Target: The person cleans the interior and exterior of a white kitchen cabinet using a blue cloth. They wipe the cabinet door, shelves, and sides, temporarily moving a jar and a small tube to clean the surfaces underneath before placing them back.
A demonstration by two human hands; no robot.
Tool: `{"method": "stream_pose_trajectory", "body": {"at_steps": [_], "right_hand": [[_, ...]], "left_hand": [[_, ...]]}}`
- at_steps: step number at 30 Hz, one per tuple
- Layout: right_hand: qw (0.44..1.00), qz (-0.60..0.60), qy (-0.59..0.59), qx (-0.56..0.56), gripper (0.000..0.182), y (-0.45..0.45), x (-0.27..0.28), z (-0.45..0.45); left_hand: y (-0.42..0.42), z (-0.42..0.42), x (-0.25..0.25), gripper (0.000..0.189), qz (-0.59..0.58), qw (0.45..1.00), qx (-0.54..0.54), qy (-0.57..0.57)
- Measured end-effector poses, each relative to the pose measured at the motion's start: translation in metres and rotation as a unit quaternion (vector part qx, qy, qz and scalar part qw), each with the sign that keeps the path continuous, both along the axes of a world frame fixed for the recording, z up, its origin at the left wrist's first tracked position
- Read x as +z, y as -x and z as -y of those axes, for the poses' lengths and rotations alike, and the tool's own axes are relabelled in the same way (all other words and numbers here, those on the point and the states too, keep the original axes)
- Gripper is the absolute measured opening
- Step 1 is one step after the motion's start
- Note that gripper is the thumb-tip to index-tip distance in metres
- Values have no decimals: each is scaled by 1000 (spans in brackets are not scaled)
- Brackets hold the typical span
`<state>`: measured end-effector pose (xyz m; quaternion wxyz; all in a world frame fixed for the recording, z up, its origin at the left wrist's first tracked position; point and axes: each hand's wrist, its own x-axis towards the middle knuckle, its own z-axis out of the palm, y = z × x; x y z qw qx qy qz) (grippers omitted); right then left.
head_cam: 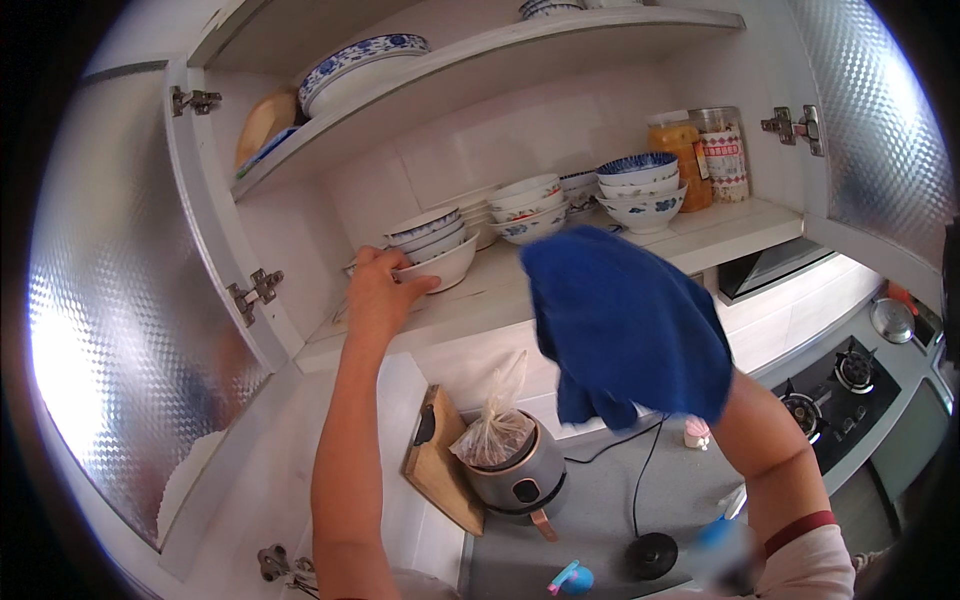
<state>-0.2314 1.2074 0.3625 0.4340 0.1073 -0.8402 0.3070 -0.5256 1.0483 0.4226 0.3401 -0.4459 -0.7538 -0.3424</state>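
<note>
My left hand [382,281] grips the near side of a stack of patterned porcelain bowls [442,266] at the left of the lower cabinet shelf, the thumb against the bottom bowl. A blue cloth [630,322] hangs over my right hand and hides its fingers; it is in front of the shelf edge, right of centre. Between the two hands, farther back, a second stack of bowls [529,225] stands on the shelf. A third stack, of blue-and-white bowls [645,214], is behind the cloth to the right.
Open cabinet doors with textured panes [127,300] flank the shelves. Two jars [724,157] stand at the shelf's right end. Below are a grey air fryer [521,480] with a plastic bag on top, a wooden cutting board [442,465], cables and a gas hob [840,405].
</note>
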Motion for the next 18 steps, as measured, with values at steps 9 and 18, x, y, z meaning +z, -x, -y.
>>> {"method": "stream_pose_trajectory", "body": {"at_steps": [9,18], "right_hand": [[958,178,-218,-59,39,110,76,-57],[948,229,-189,116,26,82,69,-69]], "left_hand": [[-5,-10,-2,37,-32,996,-74,-24],[-57,31,-100,18,-120,936,-124,-308]]}}
